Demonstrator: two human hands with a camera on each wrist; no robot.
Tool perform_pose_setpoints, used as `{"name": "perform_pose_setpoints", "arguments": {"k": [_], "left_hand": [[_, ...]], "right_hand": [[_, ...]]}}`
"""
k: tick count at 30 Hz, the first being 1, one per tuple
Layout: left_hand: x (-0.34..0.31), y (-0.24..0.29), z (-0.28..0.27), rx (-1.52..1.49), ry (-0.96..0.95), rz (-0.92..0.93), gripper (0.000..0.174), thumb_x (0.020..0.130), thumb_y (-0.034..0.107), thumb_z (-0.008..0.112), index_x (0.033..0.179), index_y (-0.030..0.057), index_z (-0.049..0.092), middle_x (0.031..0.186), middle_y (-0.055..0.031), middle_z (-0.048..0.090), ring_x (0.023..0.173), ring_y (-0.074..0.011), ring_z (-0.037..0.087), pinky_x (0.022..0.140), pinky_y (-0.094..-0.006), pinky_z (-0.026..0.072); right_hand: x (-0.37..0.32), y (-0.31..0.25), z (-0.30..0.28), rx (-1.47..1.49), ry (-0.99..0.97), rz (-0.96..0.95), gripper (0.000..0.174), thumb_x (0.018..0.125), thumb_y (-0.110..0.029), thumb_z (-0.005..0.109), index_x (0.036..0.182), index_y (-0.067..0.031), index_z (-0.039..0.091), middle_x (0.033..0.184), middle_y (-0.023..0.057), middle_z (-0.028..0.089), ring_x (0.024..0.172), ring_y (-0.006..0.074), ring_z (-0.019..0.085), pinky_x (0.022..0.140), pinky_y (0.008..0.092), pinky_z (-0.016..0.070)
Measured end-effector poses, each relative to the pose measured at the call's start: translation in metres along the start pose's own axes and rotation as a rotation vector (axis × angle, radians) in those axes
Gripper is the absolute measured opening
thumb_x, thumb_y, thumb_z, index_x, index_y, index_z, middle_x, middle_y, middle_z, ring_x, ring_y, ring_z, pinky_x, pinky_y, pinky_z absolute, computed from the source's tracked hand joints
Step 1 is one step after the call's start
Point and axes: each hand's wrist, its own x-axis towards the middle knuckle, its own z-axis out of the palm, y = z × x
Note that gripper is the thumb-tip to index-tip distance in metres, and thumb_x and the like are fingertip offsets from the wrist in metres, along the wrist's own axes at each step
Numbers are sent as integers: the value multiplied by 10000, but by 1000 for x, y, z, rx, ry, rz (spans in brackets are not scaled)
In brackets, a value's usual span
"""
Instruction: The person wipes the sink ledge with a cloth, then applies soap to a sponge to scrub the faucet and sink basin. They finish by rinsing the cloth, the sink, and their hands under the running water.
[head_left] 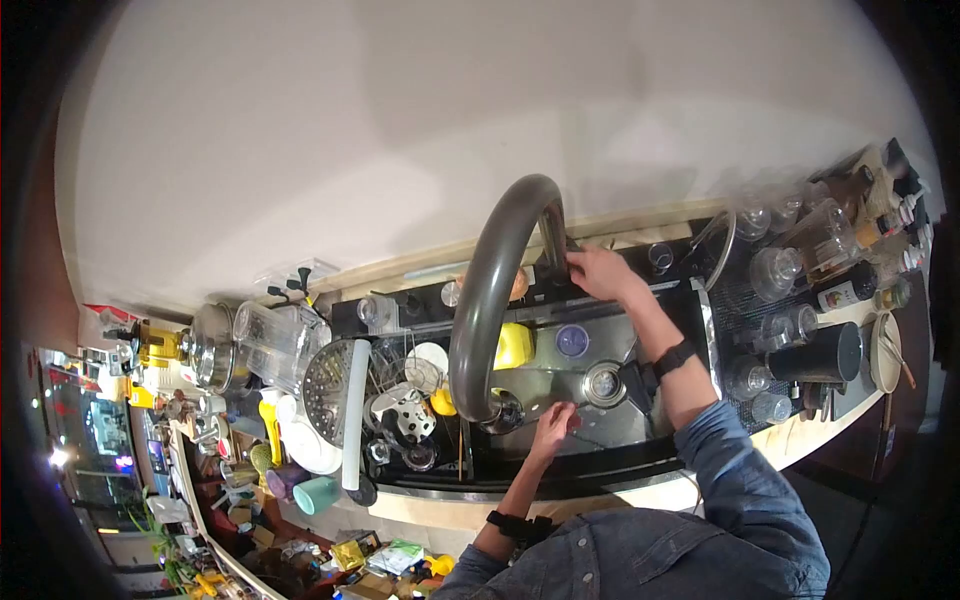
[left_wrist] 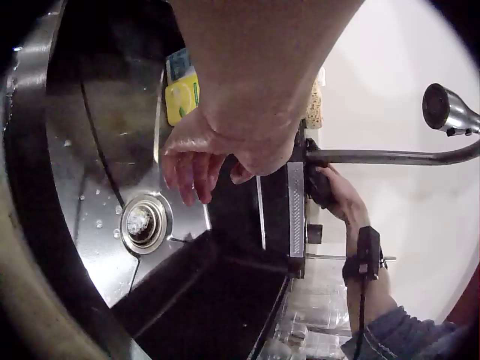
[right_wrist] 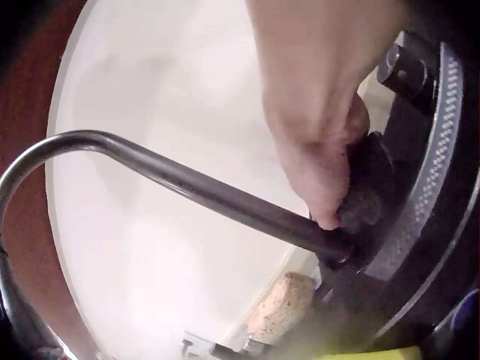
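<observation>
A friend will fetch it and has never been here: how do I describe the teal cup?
From the big arched faucet, go left past the round perforated metal piece, then towards the person's side, past the white plates. The teal cup is near the counter's edge, its colour setting it apart from the purple cup beside it.

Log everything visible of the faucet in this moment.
The faucet looks like smooth, dark grey metal. Its tall neck rises from the back edge of the sink and arches over it, ending in a paler, steel-like spray head with a dark round face; no stream of water shows there. The right hand grips the dark part at its base.
</observation>
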Motion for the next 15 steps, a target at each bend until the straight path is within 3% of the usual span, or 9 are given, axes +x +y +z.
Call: {"name": "perform_pose_setpoints", "arguments": {"k": [3, 7, 10, 14, 15], "left_hand": [[-1, -5, -1, -78, 7, 33, 325, 920, 294, 505, 1038, 2, 584, 849, -65, 629, 790, -130, 591, 688, -253, 441], [-6, 0, -9, -32, 43, -58, 351, 919, 331, 507, 1051, 14, 582, 867, -67, 626, 772, -136, 594, 695, -259, 446], [-7, -13, -19, -90, 46, -81, 361, 918, 349, 507, 1072, 31, 577, 870, -63, 622, 792, -144, 606, 740, -266, 463], [-6, -14, -18, -76, 56, -77, 356, 917, 347, 499, 1044, 27, 588, 859, -71, 630, 782, -148, 615, 734, -264, 472], [-8, -13, -16, -59, 67, -82, 360, 914, 350, 500, 1025, 21, 595, 853, -78, 635, 762, -147, 615, 722, -260, 472]], "right_hand": [[-5, -6, -11, -40, -57, 65, 335, 806, -217, 536, 1134, -193, 599, 1028, 161, 598, 936, 312, 596, 805, 423, 484], [-47, -12, 4, -73, 263, 86, 379, 782, -153, 551, 1158, -179, 587, 951, 200, 595, 946, 364, 575, 844, 445, 453], [-75, -14, 10, -118, 301, 82, 396, 792, -134, 545, 1184, -188, 573, 987, 212, 576, 961, 381, 564, 867, 449, 442], [-59, -29, -13, -8, 268, 147, 387, 804, -109, 542, 1182, -186, 570, 1095, 223, 524, 1010, 343, 542, 903, 418, 425], [-43, -19, -9, 25, 263, 61, 377, 813, -114, 533, 1181, -190, 572, 1102, 214, 519, 1019, 344, 537, 910, 415, 421]]}}
